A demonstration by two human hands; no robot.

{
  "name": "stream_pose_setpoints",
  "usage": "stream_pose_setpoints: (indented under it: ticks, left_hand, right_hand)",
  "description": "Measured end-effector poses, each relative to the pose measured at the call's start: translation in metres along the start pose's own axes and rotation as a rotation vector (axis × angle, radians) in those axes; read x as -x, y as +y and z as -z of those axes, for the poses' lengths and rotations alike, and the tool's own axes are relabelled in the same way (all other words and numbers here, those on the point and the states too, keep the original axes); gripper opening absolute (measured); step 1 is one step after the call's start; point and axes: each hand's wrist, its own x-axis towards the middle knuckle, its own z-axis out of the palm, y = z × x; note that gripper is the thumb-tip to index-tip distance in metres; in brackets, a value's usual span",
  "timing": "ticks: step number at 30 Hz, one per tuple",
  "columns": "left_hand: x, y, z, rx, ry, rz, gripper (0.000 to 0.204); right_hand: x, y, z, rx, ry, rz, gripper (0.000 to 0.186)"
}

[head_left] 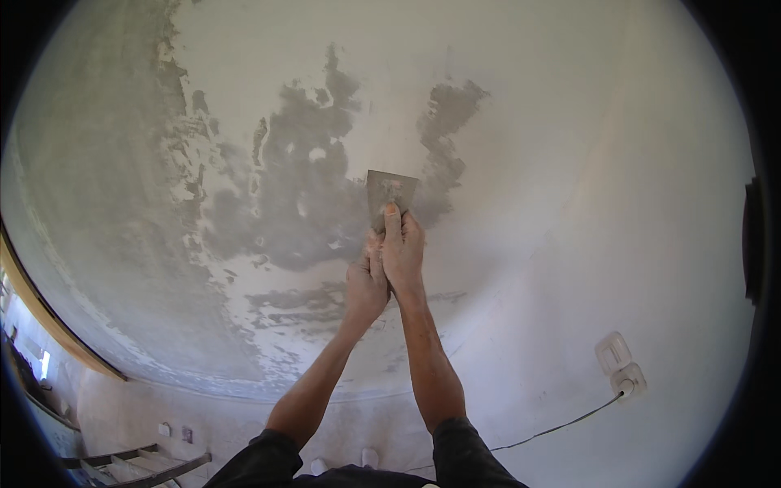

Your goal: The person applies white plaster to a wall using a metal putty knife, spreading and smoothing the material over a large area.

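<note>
Both hands, left hand (365, 281) and right hand (403, 248), clamp closed on the putty knife (389, 197) handle; I judge it light, its thin blade springy, pressed flat against the wall (569, 163).

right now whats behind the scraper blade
Behind the scraper blade is the wall, at the edge of a grey patch among white plaster. The spot the blade covers is hidden. Both hands, right hand and left hand, hide the handle.
</note>
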Motion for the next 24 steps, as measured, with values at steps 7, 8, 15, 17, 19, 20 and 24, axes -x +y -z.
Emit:
stream_pose_setpoints:
  ticks: [7,8,15,17,19,20,24]
  left_hand:
    - [0.026,-0.016,0.003,-0.105,0.061,-0.067,0.053]
    - [0.020,-0.015,0.002,-0.129,0.069,-0.113,0.054]
    - [-0.032,0.070,-0.004,-0.029,-0.074,-0.102,0.051]
    - [-0.027,0.066,-0.003,-0.033,-0.052,-0.137,0.051]
    - [-0.014,0.043,-0.008,-0.039,-0.019,-0.193,0.052]
    - [-0.005,0.025,-0.006,-0.059,0.026,-0.234,0.053]
    - [0.027,-0.013,0.010,-0.195,0.046,-0.039,0.051]
  right_hand:
    - [0.029,0.024,0.002,-0.013,-0.007,-0.093,0.042]
    - [0.023,0.020,0.001,0.055,0.026,-0.005,0.041]
    - [-0.045,-0.058,-0.011,-0.038,0.010,0.105,0.042]
    - [-0.043,-0.036,-0.009,0.110,0.052,0.230,0.043]
    - [-0.031,-0.001,0.002,0.135,0.064,0.201,0.043]
    - [-0.017,0.014,0.002,0.064,0.036,0.108,0.043]
    - [0.030,0.043,0.000,-0.024,0.040,-0.028,0.041]
